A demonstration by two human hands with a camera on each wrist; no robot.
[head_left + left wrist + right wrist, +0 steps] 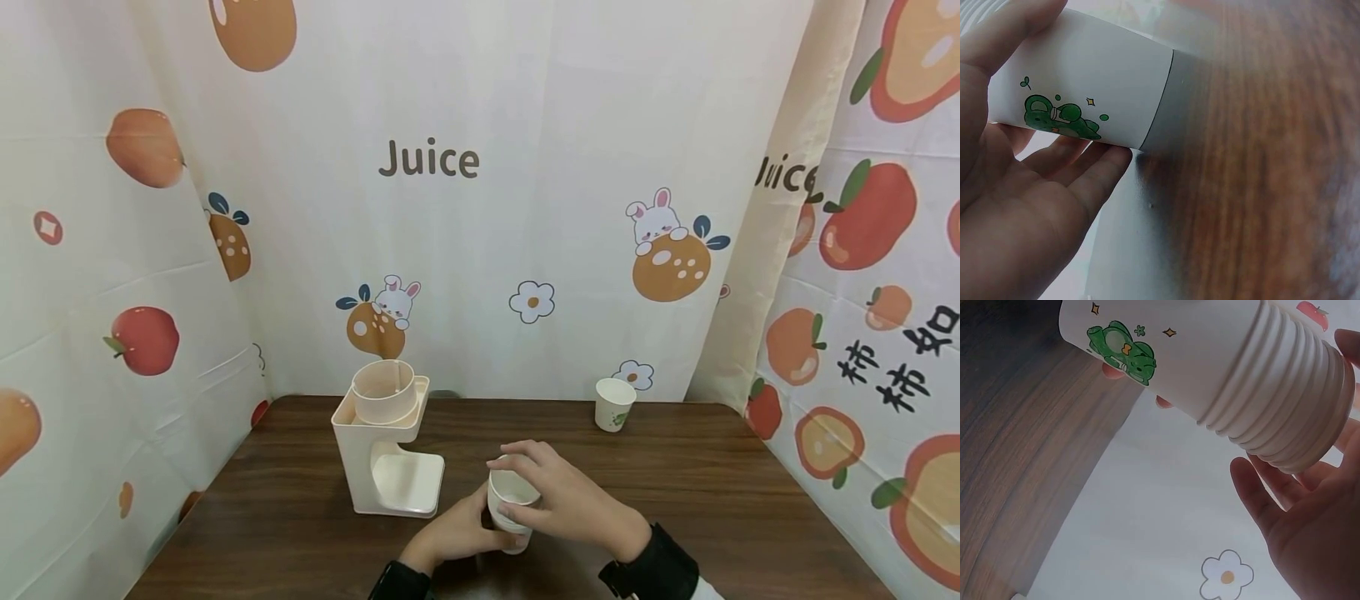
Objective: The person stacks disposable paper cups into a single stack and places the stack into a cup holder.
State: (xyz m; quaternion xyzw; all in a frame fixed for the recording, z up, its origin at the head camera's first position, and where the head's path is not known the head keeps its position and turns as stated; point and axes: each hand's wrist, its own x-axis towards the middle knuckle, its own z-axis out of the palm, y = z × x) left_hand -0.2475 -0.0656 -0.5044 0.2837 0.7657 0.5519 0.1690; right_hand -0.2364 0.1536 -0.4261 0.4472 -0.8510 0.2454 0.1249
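A nested stack of white paper cups stands upright in front of me; a green cartoon animal is printed on the outer cup. My left hand grips the stack low down, thumb on one side and fingers on the other. My right hand reaches over the top of the stack, its fingers spread around the rims. In the right wrist view a gap shows between one fingertip and the cups. Whether its other fingers touch them is partly hidden.
Left of the hands is a cream-coloured stand with a round container on top and a flat base. A single paper cup is at the back right of the brown wooden table. Printed curtains surround the table.
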